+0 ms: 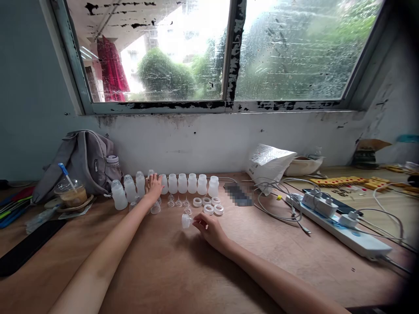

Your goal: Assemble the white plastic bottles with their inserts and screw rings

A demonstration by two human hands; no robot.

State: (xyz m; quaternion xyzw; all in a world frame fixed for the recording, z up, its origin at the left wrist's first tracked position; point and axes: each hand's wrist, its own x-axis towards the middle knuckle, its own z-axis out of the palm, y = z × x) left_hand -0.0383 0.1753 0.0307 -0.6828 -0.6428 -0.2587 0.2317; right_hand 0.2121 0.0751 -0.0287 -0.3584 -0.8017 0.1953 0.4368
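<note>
Along the back of the table stands a row of frosted baby bottles (182, 183); those at its left end, such as one capped bottle (119, 195), have domed tops. My left hand (153, 186) reaches into the row with its fingers spread, close to an uncapped bottle (164, 184); whether it touches that bottle is unclear. Over the table in front, my right hand (209, 227) pinches a clear bottle nipple set in its collar ring (186, 220). Just beyond lie several white collar rings (218, 210), several clear nipples (178, 203) and clear domed caps (156, 207).
A grey backpack (85, 163) and an iced drink cup (71, 194) stand at left, near a black strip-like case (31, 246). At right are a white power strip (343, 229) with tangled cables, a white bag (266, 165) and a blurred dark object (238, 194).
</note>
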